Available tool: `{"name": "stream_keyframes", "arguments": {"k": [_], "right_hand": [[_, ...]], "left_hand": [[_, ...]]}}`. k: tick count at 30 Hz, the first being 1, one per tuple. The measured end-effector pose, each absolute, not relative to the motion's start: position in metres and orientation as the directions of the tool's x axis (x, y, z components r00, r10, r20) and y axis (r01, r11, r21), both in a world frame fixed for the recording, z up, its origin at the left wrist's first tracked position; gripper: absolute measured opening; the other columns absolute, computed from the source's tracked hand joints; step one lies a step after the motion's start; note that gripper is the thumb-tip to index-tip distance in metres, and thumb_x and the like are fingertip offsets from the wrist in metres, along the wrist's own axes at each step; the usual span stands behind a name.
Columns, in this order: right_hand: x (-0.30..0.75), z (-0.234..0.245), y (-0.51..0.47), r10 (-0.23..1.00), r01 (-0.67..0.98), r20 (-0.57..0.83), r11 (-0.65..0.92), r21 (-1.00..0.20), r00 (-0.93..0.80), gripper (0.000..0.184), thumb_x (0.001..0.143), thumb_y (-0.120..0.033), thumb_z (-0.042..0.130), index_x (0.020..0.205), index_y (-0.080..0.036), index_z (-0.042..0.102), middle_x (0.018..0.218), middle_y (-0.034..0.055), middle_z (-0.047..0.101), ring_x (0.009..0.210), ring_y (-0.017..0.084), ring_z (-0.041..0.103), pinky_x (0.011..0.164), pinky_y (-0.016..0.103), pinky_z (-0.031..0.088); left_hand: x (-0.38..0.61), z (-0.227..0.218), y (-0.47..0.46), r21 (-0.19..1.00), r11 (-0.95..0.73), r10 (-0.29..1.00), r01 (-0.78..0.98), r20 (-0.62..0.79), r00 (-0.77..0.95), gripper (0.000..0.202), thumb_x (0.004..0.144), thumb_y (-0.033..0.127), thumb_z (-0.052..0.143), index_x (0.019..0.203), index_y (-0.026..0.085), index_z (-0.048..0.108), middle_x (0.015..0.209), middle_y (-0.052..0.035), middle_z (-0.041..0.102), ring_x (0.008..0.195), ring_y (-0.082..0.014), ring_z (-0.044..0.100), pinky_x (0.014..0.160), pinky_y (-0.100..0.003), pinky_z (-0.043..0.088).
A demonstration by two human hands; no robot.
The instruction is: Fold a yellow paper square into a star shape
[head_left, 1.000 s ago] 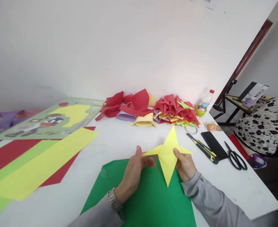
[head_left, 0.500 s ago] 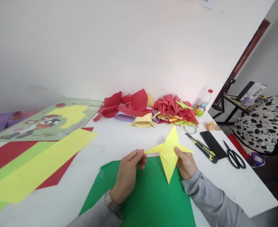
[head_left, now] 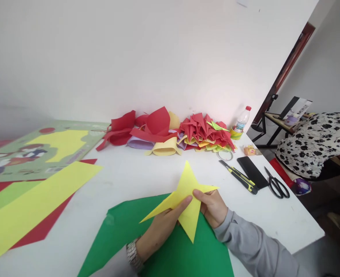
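Note:
A folded yellow paper shape [head_left: 187,188] with several sharp points is held above a green paper sheet [head_left: 170,250] at the near edge of the white table [head_left: 135,177]. My left hand [head_left: 162,227] pinches its left flap from below, thumb and fingers closed on the paper. My right hand [head_left: 213,207] grips the shape's right side, fingers curled behind it. Both arms wear grey sleeves, and a metal watch [head_left: 133,256] sits on the left wrist.
A pile of folded red, yellow and lilac papers [head_left: 175,132] lies along the wall. Yellow, green and red sheets [head_left: 34,200] lie at left. A utility knife [head_left: 239,177], black phone [head_left: 252,172], scissors [head_left: 276,184], tape ring [head_left: 225,155] and bottle [head_left: 240,121] lie right. A person in a floral top [head_left: 311,144] sits beyond.
My left hand has moved right and closed on the paper's left flap, pulling it down and outward. The view has shifted a little, so the table's things sit further left.

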State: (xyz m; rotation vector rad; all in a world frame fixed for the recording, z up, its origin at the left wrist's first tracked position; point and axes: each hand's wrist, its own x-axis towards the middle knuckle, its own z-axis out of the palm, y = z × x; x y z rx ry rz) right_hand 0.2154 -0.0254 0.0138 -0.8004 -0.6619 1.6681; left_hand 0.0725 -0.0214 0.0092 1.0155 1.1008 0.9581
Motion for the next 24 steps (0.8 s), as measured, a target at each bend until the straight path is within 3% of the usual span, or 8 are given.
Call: {"name": "stream_keyframes", "arguments": {"k": [2, 5, 9, 11, 14, 17, 20, 24], "right_hand": [[0.215, 0.015, -0.026, 0.977, -0.580, -0.141, -0.207, -0.788, -0.157, 0.049, 0.058, -0.039, 0.090, 0.097, -0.014, 0.074, 0.097, 0.0107, 0.077, 0.088, 0.029, 0.073, 0.083, 0.043, 0.057], [0.218, 0.013, -0.023, 0.982, -0.514, -0.108, -0.174, -0.840, -0.156, 0.044, 0.058, -0.045, 0.089, 0.087, -0.016, 0.074, 0.090, 0.0079, 0.077, 0.073, 0.022, 0.071, 0.072, 0.036, 0.057], [0.226, 0.003, -0.012, 0.991, -0.348, -0.120, -0.134, -0.928, -0.061, 0.052, 0.056, -0.063, 0.083, 0.054, -0.014, 0.066, 0.045, 0.0021, 0.062, 0.038, 0.010, 0.050, 0.043, 0.022, 0.043], [0.234, 0.001, -0.007, 0.995, -0.292, -0.098, -0.089, -0.952, 0.016, 0.058, 0.061, -0.070, 0.076, 0.062, -0.012, 0.071, 0.050, 0.0045, 0.065, 0.039, 0.009, 0.050, 0.041, 0.021, 0.039], [0.254, 0.000, -0.006, 0.977, -0.146, 0.005, 0.038, -0.989, 0.215, 0.060, 0.072, -0.071, 0.065, 0.075, -0.012, 0.075, 0.064, 0.0076, 0.070, 0.049, 0.012, 0.056, 0.049, 0.023, 0.044], [0.296, -0.003, -0.019, 0.874, 0.103, 0.167, 0.135, -0.986, 0.456, 0.051, 0.077, -0.066, 0.063, 0.082, -0.017, 0.074, 0.075, 0.0073, 0.072, 0.066, 0.017, 0.060, 0.067, 0.031, 0.049], [0.360, -0.006, -0.037, 0.760, 0.377, 0.315, 0.100, -0.921, 0.568, 0.042, 0.074, -0.059, 0.066, 0.087, -0.019, 0.073, 0.095, 0.0113, 0.071, 0.093, 0.026, 0.060, 0.093, 0.041, 0.045], [0.452, -0.002, -0.053, 0.686, 0.623, 0.418, -0.065, -0.780, 0.596, 0.037, 0.063, -0.054, 0.068, 0.076, -0.019, 0.068, 0.100, 0.0190, 0.068, 0.106, 0.036, 0.055, 0.107, 0.055, 0.030]], "left_hand": [[0.071, 0.012, -0.022, 0.956, 0.278, 0.950, -0.097, -0.259, 0.175, 0.022, 0.063, 0.039, 0.082, 0.078, 0.025, 0.074, 0.090, -0.0042, 0.076, 0.097, -0.0331, 0.067, 0.086, -0.041, 0.055], [0.068, 0.015, -0.021, 0.953, 0.296, 0.950, -0.056, -0.288, 0.123, 0.022, 0.059, 0.034, 0.084, 0.078, 0.028, 0.074, 0.094, -0.0017, 0.077, 0.104, -0.0345, 0.066, 0.092, -0.040, 0.054], [0.059, 0.012, -0.015, 0.934, 0.357, 0.932, -0.015, -0.355, 0.070, 0.020, 0.061, 0.033, 0.080, 0.080, 0.028, 0.075, 0.097, -0.0017, 0.077, 0.108, -0.0379, 0.065, 0.079, -0.039, 0.059], [0.051, 0.008, -0.010, 0.938, 0.346, 0.935, 0.024, -0.347, 0.067, 0.022, 0.061, 0.031, 0.079, 0.082, 0.029, 0.075, 0.098, -0.0016, 0.076, 0.111, -0.0377, 0.063, 0.076, -0.037, 0.060], [0.040, 0.003, -0.002, 0.964, 0.239, 0.971, 0.118, -0.240, -0.005, 0.025, 0.059, 0.031, 0.077, 0.084, 0.030, 0.075, 0.084, -0.0014, 0.074, 0.102, -0.0361, 0.066, 0.072, -0.035, 0.058], [0.036, 0.004, 0.001, 0.962, 0.223, 0.973, 0.158, -0.229, 0.022, 0.010, 0.067, 0.037, 0.073, 0.070, 0.029, 0.070, 0.054, 0.0007, 0.061, 0.064, -0.0289, 0.064, 0.059, -0.035, 0.051], [0.039, 0.011, 0.001, 0.964, 0.243, 0.968, 0.110, -0.248, 0.028, 0.037, 0.074, 0.049, 0.068, 0.048, 0.028, 0.053, 0.040, 0.0026, 0.044, 0.046, -0.0230, 0.049, 0.051, -0.034, 0.042], [0.044, 0.017, 0.001, 0.977, 0.214, 0.977, -0.016, -0.213, 0.030, 0.059, 0.076, 0.059, 0.065, 0.037, 0.027, 0.036, 0.040, 0.0016, 0.043, 0.043, -0.0192, 0.044, 0.052, -0.033, 0.039]]}}
